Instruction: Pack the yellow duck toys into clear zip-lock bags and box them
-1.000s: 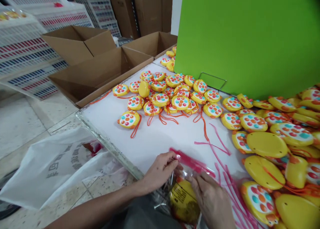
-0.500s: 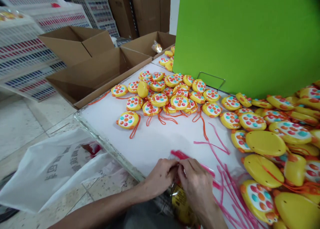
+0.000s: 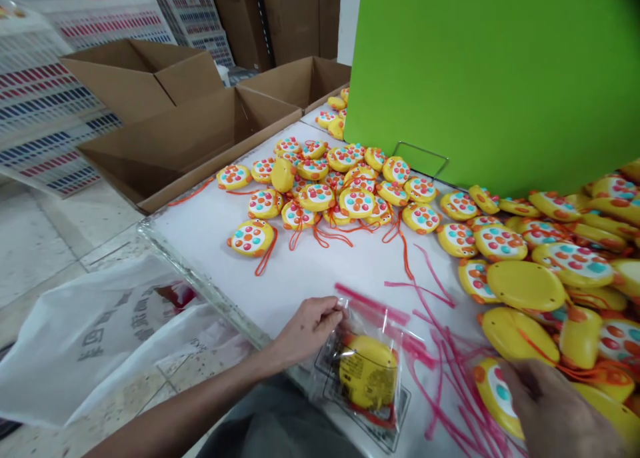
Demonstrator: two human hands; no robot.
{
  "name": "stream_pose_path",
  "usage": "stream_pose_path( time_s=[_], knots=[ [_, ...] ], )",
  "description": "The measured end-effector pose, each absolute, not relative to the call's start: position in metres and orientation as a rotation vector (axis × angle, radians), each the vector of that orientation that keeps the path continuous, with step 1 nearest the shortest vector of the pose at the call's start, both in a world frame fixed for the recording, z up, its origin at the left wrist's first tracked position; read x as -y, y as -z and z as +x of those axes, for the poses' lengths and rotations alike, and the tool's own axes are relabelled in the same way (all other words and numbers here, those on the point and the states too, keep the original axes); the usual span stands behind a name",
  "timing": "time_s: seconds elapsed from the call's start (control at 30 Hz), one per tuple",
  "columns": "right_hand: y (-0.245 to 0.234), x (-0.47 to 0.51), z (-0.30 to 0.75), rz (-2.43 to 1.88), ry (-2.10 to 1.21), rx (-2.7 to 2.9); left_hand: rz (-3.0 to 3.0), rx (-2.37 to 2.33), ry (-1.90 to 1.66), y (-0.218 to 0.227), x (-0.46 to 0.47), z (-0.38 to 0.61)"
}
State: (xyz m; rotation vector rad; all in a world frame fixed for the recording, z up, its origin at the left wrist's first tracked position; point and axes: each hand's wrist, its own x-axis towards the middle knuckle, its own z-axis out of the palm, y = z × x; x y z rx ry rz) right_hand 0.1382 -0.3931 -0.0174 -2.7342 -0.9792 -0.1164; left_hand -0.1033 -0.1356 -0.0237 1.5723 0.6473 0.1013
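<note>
My left hand [image 3: 315,321] pinches the upper left corner of a clear plastic bag [image 3: 345,385] with pink strips along its top. Inside the bag lies a yellow turtle toy [image 3: 369,371], its plain side up behind printed text. At the lower right, my right hand [image 3: 560,405] reaches over a turtle toy with a dotted white shell [image 3: 495,395] and covers its right end. Motion blurs the fingers there, so their grip on this toy is unclear. Thin pink strips [image 3: 457,378] lie loose between the bag and that toy.
More turtle toys with orange cords are heaped at the right [image 3: 525,285] and mid-table [image 3: 317,195]. A green board [image 3: 480,78] stands behind them. Open cardboard boxes [image 3: 200,138] border the table's left edge. A white sack [image 3: 120,338] is on the floor, with stacked crates [image 3: 45,111] beyond.
My right hand has left the bag and moved right to the heap of turtle toys. My left hand still holds the bag, which now shows flat and uncovered.
</note>
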Motion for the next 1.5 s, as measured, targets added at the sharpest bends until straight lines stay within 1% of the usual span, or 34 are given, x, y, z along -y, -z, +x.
stream_pose_path(
  time_s=[0.07,0.13,0.2,0.3,0.4,0.6,0.77,0.87,0.97,1.03,1.07,1.13,1.17,1.2,1.23,1.3,1.37,1.43,1.5],
  knots=[
    [0.012,0.363,0.117,-2.634,0.043,1.029,1.522,-0.642,-0.106,0.024,0.136,-0.103],
    [0.010,0.330,0.099,-2.509,-0.216,0.970,1.474,-0.638,-0.112,0.023,0.137,-0.103],
    [0.012,0.305,0.088,-2.345,-0.552,0.923,1.446,-0.642,-0.124,0.022,0.138,-0.103],
    [0.018,0.286,0.083,-2.047,-0.943,0.931,1.420,-0.659,-0.142,0.023,0.140,-0.103],
    [0.025,0.285,0.084,-1.870,-1.072,0.912,1.400,-0.636,-0.147,0.026,0.141,-0.105],
    [0.036,0.302,0.085,-1.858,-1.012,0.987,1.272,-0.678,-0.128,0.033,0.132,-0.109],
    [0.033,0.309,0.078,-1.895,-0.952,1.126,1.383,-0.746,-0.140,0.034,0.134,-0.110],
    [0.032,0.309,0.075,-1.948,-0.783,1.246,1.380,-0.740,-0.136,0.028,0.136,-0.119],
    [0.037,0.309,0.076,-1.968,-0.502,1.417,1.390,-0.801,-0.231,0.006,0.115,-0.140],
    [0.042,0.308,0.077,-1.969,-0.331,1.529,1.461,-0.923,-0.458,-0.019,0.085,-0.162],
    [0.045,0.308,0.077,-1.960,-0.273,1.592,1.537,-1.020,-0.663,-0.034,0.067,-0.173],
    [0.051,0.308,0.077,-1.940,-0.201,1.717,1.677,-1.195,-1.254,-0.058,0.031,-0.192],
    [0.054,0.308,0.077,-1.930,-0.176,1.771,1.761,-1.244,-1.466,-0.066,0.016,-0.200],
    [0.057,0.308,0.076,-1.921,-0.158,1.818,1.859,-1.283,-1.543,-0.068,0.004,-0.205],
    [0.060,0.307,0.074,-1.915,-0.146,1.856,1.973,-1.341,-1.459,-0.065,-0.005,-0.209],
    [0.063,0.303,0.070,-1.905,-0.107,1.903,2.135,-1.455,-0.991,-0.046,-0.014,-0.209],
    [0.061,0.297,0.064,-1.884,-0.054,1.933,2.131,-1.507,-0.681,-0.018,-0.015,-0.204],
    [0.055,0.288,0.057,-1.857,-0.012,1.936,2.078,-1.535,-0.552,0.008,-0.014,-0.198],
    [0.047,0.278,0.047,-1.830,-0.013,1.907,2.015,-1.541,-0.475,0.024,-0.011,-0.191]
  ],
)
